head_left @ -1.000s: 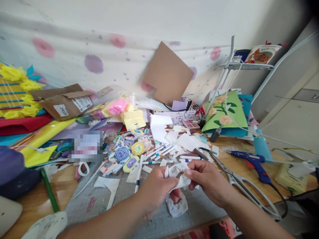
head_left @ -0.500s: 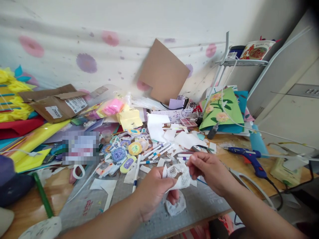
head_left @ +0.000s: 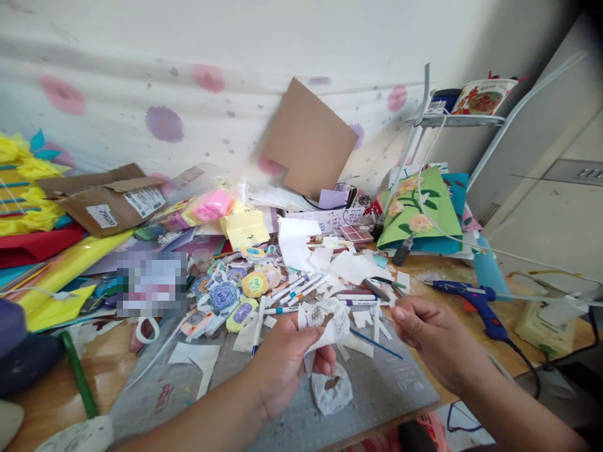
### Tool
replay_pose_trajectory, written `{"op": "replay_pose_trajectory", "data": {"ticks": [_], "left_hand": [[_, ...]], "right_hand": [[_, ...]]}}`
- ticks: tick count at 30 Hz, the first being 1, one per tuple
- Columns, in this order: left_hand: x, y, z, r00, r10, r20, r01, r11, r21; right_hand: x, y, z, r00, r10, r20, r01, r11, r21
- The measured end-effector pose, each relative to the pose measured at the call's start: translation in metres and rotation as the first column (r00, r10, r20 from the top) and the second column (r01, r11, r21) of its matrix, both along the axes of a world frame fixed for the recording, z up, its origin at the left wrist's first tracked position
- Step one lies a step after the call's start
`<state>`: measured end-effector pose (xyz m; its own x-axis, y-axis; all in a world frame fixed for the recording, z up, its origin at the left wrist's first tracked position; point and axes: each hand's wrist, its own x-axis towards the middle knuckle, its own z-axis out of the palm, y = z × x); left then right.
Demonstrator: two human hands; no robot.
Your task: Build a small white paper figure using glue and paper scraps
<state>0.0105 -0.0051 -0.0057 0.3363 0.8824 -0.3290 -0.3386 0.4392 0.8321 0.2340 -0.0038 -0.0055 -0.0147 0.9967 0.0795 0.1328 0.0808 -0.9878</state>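
Observation:
My left hand (head_left: 287,361) pinches a white textured piece (head_left: 335,323) with a ragged hole in it, above the grey cutting mat (head_left: 377,395). Below that piece, a second white ring-like piece (head_left: 332,398) lies on the mat. Off to the right, apart from the held piece, my right hand (head_left: 431,333) has its thumb and fingertips pressed together; whether anything small is between them is hidden. A thin blue stick (head_left: 377,343) rests on the mat between my hands.
Coloured paper badges (head_left: 223,295), white markers (head_left: 301,289) and paper scraps crowd the mat's back. A blue glue gun (head_left: 475,301) lies at the right. A cardboard box (head_left: 108,201) stands at the left; a wire rack (head_left: 461,119) is at the back right.
My right hand has moved right, away from the white piece. My left hand has shifted slightly left with the piece, uncovering more of the ring on the mat.

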Motion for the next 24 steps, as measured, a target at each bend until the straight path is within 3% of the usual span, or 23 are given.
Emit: {"op": "replay_pose_trajectory", "data": {"ticks": [4, 9, 15, 20, 24], "left_hand": [[0.001, 0.000, -0.001, 1.000, 0.026, 0.013, -0.026, 1.000, -0.001], [0.005, -0.002, -0.006, 0.999, 0.015, 0.039, -0.017, 0.999, 0.039], [0.005, -0.007, -0.005, 0.998, -0.054, -0.029, 0.057, 0.995, 0.088], [-0.008, 0.003, 0.005, 0.982, -0.176, -0.074, 0.188, 0.955, 0.231], [-0.018, 0.013, 0.010, 0.978, -0.131, -0.162, 0.175, 0.940, 0.292]], "right_hand": [[-0.019, -0.006, -0.005, 0.992, 0.106, 0.065, -0.105, 0.994, -0.016], [-0.055, -0.007, -0.012, 0.940, 0.329, -0.090, -0.335, 0.940, -0.063], [-0.064, -0.001, -0.011, 0.957, 0.249, -0.148, -0.267, 0.957, -0.117], [-0.058, 0.003, -0.003, 0.950, 0.269, -0.156, -0.293, 0.943, -0.159], [-0.054, 0.003, 0.003, 0.950, 0.270, -0.156, -0.299, 0.932, -0.205]]}}
